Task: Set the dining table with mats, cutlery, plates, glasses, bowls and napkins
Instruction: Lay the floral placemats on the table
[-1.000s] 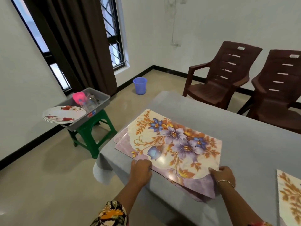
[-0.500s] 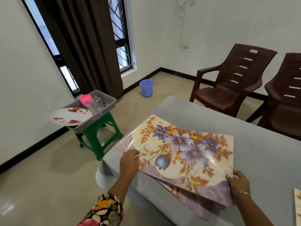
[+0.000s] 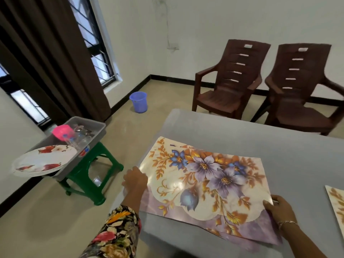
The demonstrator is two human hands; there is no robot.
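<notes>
A floral place mat (image 3: 206, 179) with purple and blue flowers lies on top of a small stack of mats on the grey table (image 3: 260, 144). My left hand (image 3: 135, 180) holds the stack's left edge. My right hand (image 3: 278, 209) grips the top mat's near right corner, thumb on top. Another floral mat (image 3: 336, 203) shows at the right border. Left of the table, a grey tub (image 3: 93, 135) on a green stool (image 3: 87, 175) holds glasses, a pink cup (image 3: 62, 132) and a stack of white floral plates (image 3: 43, 162).
Two brown plastic chairs (image 3: 230, 81) (image 3: 299, 86) stand beyond the table's far edge. A blue bucket (image 3: 138, 101) sits on the floor near the window and dark curtain (image 3: 46, 53). Open floor lies between the stool and table.
My hands have spread apart along the mats: the left went to the left edge, the right to the near right corner. The top mat has shifted to the right over the stack.
</notes>
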